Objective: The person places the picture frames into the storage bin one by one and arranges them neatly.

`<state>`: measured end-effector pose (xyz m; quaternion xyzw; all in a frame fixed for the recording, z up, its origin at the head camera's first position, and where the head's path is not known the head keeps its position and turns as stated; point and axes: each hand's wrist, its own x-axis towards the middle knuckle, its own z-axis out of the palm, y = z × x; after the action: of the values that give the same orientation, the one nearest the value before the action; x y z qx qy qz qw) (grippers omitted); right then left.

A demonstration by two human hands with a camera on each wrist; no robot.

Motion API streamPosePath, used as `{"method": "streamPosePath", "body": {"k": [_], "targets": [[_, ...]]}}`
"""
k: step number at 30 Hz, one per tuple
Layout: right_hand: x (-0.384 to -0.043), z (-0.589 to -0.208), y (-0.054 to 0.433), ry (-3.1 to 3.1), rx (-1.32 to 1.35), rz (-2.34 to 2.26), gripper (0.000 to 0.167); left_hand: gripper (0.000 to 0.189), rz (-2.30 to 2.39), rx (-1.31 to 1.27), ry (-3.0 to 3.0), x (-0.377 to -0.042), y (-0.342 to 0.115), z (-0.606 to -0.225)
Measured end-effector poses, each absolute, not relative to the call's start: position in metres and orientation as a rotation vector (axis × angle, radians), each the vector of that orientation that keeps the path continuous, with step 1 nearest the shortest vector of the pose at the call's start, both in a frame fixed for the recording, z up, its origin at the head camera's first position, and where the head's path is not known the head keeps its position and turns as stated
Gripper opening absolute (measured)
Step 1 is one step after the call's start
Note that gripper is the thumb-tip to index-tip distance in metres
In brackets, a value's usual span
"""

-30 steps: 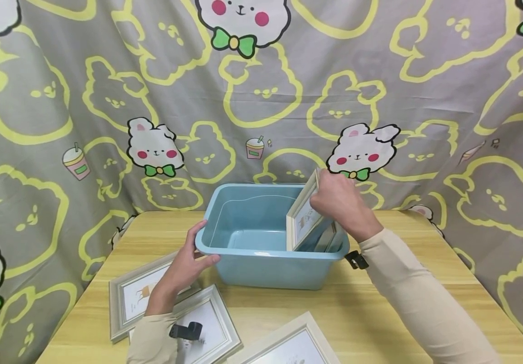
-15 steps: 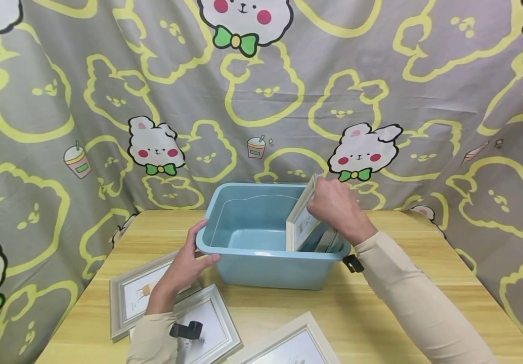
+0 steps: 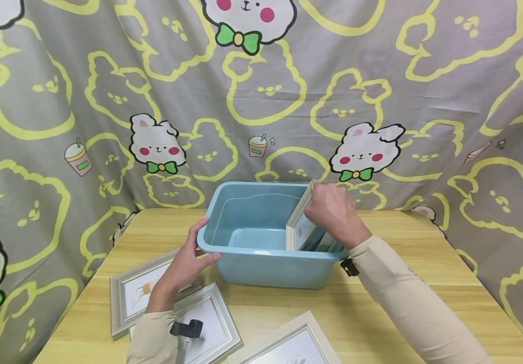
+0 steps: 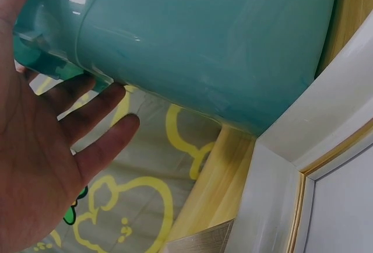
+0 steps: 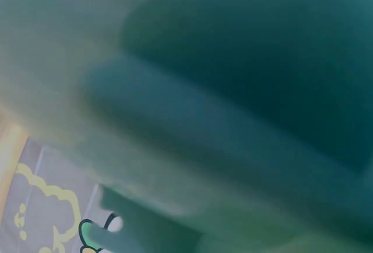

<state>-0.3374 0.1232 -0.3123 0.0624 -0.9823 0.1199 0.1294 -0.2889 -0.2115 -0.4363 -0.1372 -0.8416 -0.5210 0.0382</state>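
Observation:
A blue plastic basin (image 3: pixel 270 270) stands in the middle of the table. At its left front corner my left hand (image 3: pixel 187 265) holds the rim, thumb on the front and fingers along the side; the left wrist view shows these fingers (image 4: pixel 105 148) spread beneath the rim. My right hand (image 3: pixel 334 208) grips the upper edge of a cream picture frame (image 3: pixel 299 227), which leans to the right inside the basin's right half. Part of another frame (image 3: pixel 327 242) shows behind it, low against the right wall. The right wrist view is mostly blurred blue basin wall (image 5: pixel 262 90).
Left of the basin lies a grey-beige picture frame (image 3: pixel 118 308), overlapped by a silver one (image 3: pixel 225 308) under my left forearm. A cream frame (image 3: pixel 322 336) lies at the front edge of view. A patterned curtain (image 3: pixel 270 106) hangs behind the wooden table (image 3: pixel 402 227).
My right hand has moved slightly down and left, lowering the top of the picture frame deeper into the basin. The left hand stays on the rim.

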Motion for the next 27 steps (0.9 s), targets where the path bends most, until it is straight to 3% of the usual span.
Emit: {"method": "streamPosePath", "body": {"k": [6, 13, 27], "targets": [[-0.340, -0.319, 0.123, -2.828, 0.145, 0.235, 0.009, 0.087, -1.608, -0.442, -2.563, -0.290, -0.210, -0.437], [-0.341, -0.325, 0.121, -2.800, 0.182, 0.110, 0.027, 0.087, -1.619, -0.427, -2.573, -0.290, -0.210, -0.436], [-0.337, -0.326, 0.120, -2.872, 0.167, 0.190, 0.040, 0.087, -1.638, -0.411, -2.571, -0.289, -0.211, -0.435]]}}
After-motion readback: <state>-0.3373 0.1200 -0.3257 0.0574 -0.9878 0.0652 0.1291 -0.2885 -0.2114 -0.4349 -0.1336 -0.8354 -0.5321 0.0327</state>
